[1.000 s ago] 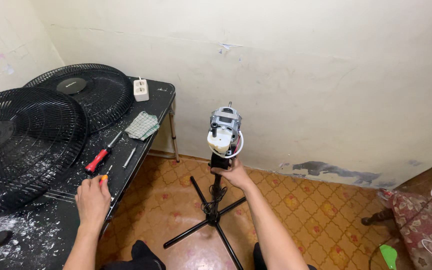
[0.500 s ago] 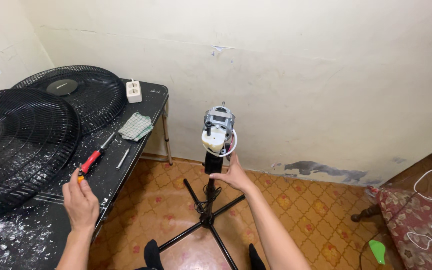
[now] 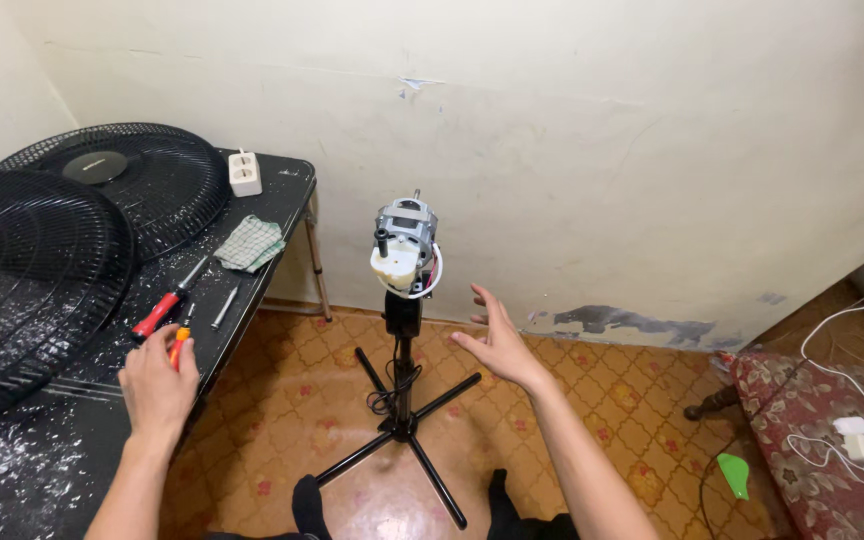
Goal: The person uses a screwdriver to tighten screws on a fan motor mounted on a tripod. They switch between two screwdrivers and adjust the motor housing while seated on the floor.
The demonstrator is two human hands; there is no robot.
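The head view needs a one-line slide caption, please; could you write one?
Left hand grips an orange-handled screwdriver on the black table; right hand open beside the bare grey fan motor.

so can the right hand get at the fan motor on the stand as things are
Probably yes. The right hand is open, holding nothing, just right of the stand's pole and a little below the fan motor. Nothing sits between them.
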